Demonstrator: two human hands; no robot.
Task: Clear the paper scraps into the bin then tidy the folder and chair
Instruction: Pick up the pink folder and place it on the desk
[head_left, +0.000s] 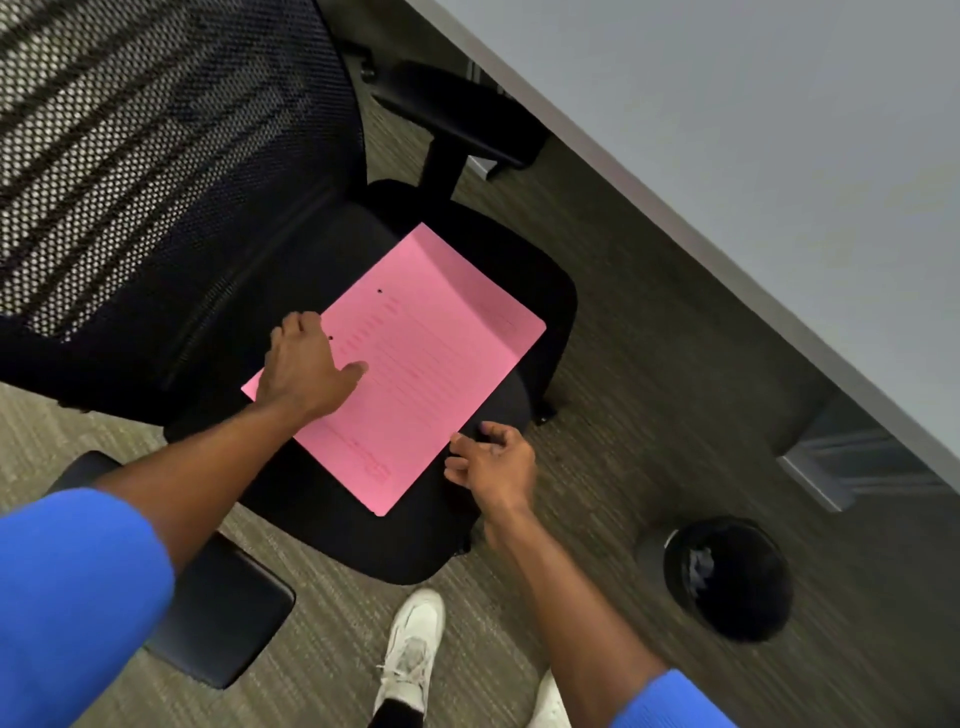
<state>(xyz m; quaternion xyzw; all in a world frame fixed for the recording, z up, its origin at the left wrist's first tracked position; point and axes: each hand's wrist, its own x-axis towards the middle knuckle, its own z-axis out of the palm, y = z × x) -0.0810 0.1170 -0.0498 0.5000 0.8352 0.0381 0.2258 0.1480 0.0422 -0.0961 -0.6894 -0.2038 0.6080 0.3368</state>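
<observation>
A pink folder (415, 374) lies flat on the black seat of an office chair (467, 244) with a mesh back. My left hand (304, 364) rests on the folder's left edge, fingers curled over it and thumb lying on the pink surface. My right hand (493, 462) hovers just off the folder's lower right edge, fingers apart, holding nothing. A round black bin (727, 577) stands on the carpet to the lower right, with some pale paper scraps (698, 564) inside it.
A grey desk (779, 130) runs diagonally across the upper right, its metal leg (821, 473) near the bin. The chair's armrests (223, 613) stick out at lower left and top centre. My white shoes (410, 654) stand on the grey carpet below the seat.
</observation>
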